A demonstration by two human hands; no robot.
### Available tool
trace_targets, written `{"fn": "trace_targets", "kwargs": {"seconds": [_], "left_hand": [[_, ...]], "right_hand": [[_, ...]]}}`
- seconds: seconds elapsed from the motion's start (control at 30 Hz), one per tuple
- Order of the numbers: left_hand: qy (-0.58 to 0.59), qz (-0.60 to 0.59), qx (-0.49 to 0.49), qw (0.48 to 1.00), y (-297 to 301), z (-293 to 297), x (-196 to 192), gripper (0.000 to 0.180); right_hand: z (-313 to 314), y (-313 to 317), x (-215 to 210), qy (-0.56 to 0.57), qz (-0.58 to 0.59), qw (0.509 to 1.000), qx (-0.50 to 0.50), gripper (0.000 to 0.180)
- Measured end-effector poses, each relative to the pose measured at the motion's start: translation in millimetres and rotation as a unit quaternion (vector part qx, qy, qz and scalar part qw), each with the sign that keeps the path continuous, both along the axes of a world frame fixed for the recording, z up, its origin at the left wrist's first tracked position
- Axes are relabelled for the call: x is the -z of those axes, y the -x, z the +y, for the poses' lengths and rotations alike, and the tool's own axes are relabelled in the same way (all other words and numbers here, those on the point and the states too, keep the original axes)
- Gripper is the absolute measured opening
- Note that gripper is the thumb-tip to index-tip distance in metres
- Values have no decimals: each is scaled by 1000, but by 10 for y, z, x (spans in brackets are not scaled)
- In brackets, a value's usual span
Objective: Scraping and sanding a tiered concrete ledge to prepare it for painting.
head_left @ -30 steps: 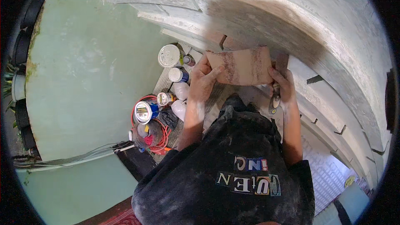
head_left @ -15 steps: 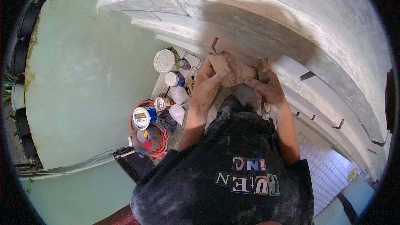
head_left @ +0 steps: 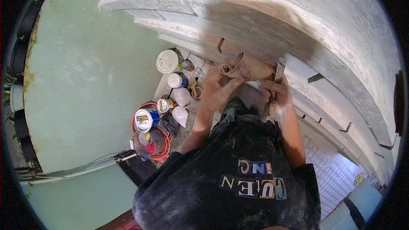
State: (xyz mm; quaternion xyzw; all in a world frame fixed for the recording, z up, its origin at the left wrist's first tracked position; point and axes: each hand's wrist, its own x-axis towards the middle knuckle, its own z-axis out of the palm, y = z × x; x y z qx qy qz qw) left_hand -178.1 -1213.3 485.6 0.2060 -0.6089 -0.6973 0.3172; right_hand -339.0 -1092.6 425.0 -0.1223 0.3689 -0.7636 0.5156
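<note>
A curled brown sheet that looks like sandpaper [head_left: 252,70] spans my two hands in front of the wall, its left end rolled into a loop. My left hand [head_left: 218,88] grips the rolled end, thumb along the lower edge and the other fingers partly hidden. My right hand [head_left: 277,90] is closed round a narrow scraper [head_left: 280,69], its greyish blade pointing up and a yellowish handle showing below the fingers. The sheet's right end reaches those fingers; whether they pinch it too is hard to see. Both hands look dusty.
Curved grey-white ledges [head_left: 255,21] rise close beyond my hands. Left of me, on grey boards, stand a white bucket [head_left: 168,61], blue-and-white tubs [head_left: 147,120], bags of pale powder [head_left: 180,115] and a coiled orange hose [head_left: 167,151]. Further left is a pale green surface [head_left: 85,81].
The sheet has gone from lying opened out to curled into a roll. My left hand has shifted slightly down, and my right hand has turned the scraper, its blade now tilted upward.
</note>
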Motion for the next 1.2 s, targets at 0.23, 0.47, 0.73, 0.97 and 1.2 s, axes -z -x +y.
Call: {"fn": "trace_targets", "kwargs": {"seconds": [0.23, 0.47, 0.73, 0.97, 1.2], "left_hand": [[80, 27, 89, 992, -124, -124, 47, 15], [-67, 99, 121, 985, -98, -83, 62, 21], [-117, -2, 56, 991, -68, -89, 153, 44], [-89, -34, 0, 995, 67, -14, 60, 48], [-89, 1, 59, 994, 154, 104, 182, 54]], "right_hand": [[103, 86, 157, 81, -100, 991, -43, 36], [80, 6, 128, 73, -97, 992, -25, 27], [81, 31, 99, 0, -59, 995, -85, 37], [-28, 7, -78, -102, 90, 984, -117, 54], [-77, -46, -175, -55, 86, 993, -55, 49]]}}
